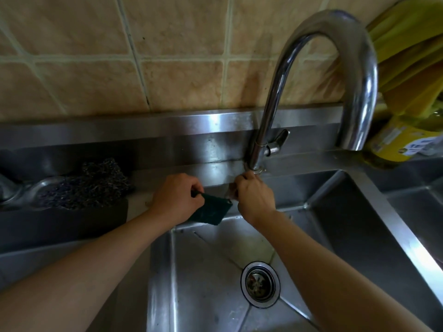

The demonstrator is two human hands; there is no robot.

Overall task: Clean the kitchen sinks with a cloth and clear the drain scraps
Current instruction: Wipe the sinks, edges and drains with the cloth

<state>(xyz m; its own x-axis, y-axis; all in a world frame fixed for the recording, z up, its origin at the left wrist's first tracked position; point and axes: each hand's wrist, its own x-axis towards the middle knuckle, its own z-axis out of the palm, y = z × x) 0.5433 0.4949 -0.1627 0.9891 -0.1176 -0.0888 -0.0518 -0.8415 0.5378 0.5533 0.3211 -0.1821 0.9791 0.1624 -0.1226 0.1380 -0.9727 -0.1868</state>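
From my head camera, looking down, I have the left sink (203, 271) in front of me and both hands up at its back rim. My left hand (176, 198) grips the green scouring cloth (212, 210), fingers curled round its left end. The cloth sits at the back edge of the sink, just left of the tap's base, hanging a little over the basin. Its long axis runs roughly left to right, tilted so the free end points right and slightly down, toward my right hand (254, 200). That free corner is touching or just beside the right hand; I cannot tell which.

My right hand is curled, knuckles up, at the foot of the tap (318, 68). It seems to pinch something small by the tap base, but I cannot tell what, or whether it holds anything at all.

The relation that matters: the cloth lies between my two hands, the left one holding it, the right one next to its free end. I judge a pass to the right hand or a wipe along the back rim would need almost no reach.

The drain (260, 283) sits near the front of the basin, well apart from both hands. The second sink (412, 212) lies to the right. A dark mesh scrubber (96, 185) rests on the left ledge.
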